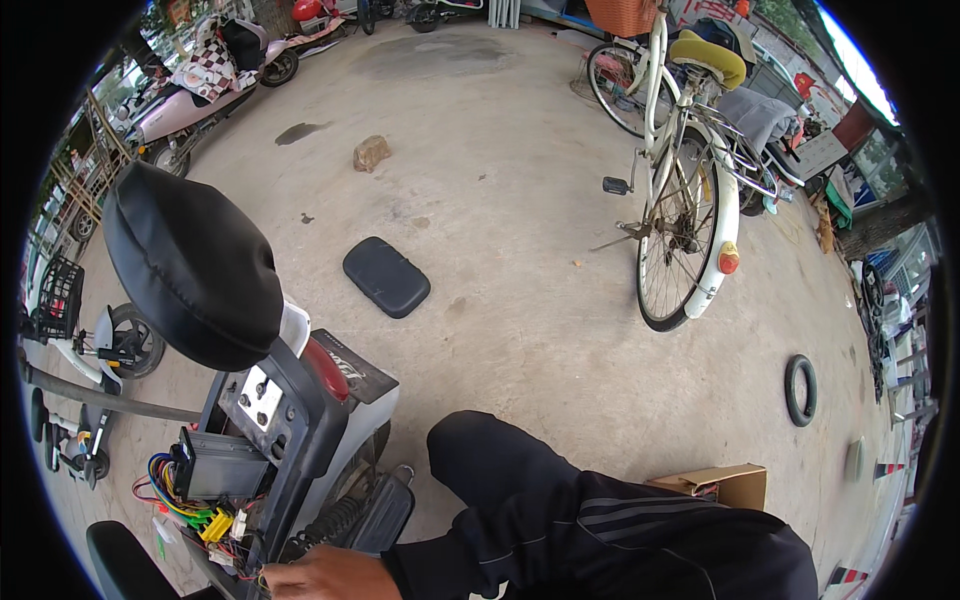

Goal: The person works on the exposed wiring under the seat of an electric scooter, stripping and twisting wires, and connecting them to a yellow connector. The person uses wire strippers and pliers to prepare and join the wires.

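At the lower edge my right hand (335,575) reaches in from a black sleeve, beside the opened body of an electric scooter (330,430). Its fingers look curled together at the frame's side; what they grip is too small to make out. Just left of the hand are loose wires with yellow and white connectors (217,525). They run from a finned metal controller box (225,466) under the rear rack. Above the rack stands a black padded backrest (195,265). A black shock absorber (345,520) shows right of the frame. My left hand is out of sight.
On the concrete lie a dark seat pad (387,277), a stone (371,154) and a small black tyre (800,390). A white bicycle (690,200) stands at the right. An open cardboard box (742,487) sits beyond my arm. A pink scooter (190,115) is far left.
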`<state>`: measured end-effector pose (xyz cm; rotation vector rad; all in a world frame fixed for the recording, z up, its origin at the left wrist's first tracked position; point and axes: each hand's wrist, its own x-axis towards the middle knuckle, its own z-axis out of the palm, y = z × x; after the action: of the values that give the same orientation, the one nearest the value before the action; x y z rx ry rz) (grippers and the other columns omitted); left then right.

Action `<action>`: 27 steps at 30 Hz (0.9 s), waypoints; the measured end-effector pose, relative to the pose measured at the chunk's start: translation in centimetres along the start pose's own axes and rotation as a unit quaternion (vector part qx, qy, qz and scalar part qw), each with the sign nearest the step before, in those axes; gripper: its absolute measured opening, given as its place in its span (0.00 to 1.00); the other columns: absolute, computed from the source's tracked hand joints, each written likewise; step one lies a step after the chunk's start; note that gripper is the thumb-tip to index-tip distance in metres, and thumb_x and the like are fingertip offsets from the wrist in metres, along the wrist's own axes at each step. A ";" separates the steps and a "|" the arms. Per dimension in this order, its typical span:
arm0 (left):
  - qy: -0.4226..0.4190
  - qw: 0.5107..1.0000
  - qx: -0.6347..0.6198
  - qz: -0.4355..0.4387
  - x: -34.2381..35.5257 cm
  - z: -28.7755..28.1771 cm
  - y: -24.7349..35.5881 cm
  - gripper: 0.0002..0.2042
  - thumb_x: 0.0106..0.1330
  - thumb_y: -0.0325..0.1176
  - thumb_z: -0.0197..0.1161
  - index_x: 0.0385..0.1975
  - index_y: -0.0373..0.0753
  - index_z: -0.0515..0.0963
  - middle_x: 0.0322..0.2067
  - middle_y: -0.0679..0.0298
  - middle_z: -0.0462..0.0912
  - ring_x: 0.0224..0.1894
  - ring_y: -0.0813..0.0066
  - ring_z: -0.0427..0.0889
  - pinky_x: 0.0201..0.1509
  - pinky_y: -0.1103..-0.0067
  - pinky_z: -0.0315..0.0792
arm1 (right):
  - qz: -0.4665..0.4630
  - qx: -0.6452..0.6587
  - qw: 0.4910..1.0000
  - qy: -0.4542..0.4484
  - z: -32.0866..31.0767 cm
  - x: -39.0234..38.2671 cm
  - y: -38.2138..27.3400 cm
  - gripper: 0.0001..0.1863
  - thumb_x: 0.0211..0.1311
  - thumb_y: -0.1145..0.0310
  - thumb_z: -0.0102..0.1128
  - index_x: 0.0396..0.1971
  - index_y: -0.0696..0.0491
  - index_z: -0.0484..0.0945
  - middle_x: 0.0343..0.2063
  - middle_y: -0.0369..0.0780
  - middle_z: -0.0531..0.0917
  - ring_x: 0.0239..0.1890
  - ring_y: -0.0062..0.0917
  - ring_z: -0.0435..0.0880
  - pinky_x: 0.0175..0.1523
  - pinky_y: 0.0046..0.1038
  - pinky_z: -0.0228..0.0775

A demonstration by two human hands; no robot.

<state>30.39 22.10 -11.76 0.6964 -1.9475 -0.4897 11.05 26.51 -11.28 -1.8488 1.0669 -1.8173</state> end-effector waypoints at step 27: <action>-0.005 0.980 -0.190 -0.066 2.2 0.4 1.5 0.06 0.60 0.22 0.69 0.36 0.34 0.85 0.30 0.59 0.83 0.28 0.58 0.82 0.31 0.70 0.74 | 0.107 -0.001 0.993 -0.041 -4.0 1.6 -1.1 0.07 0.64 0.74 0.69 0.36 0.59 0.79 0.34 0.45 0.81 0.29 0.25 0.80 0.35 0.24 0.73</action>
<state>28.79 21.81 -9.54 0.5773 -1.7536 -0.9197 7.41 27.21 -8.88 -1.7192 1.1870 -1.6061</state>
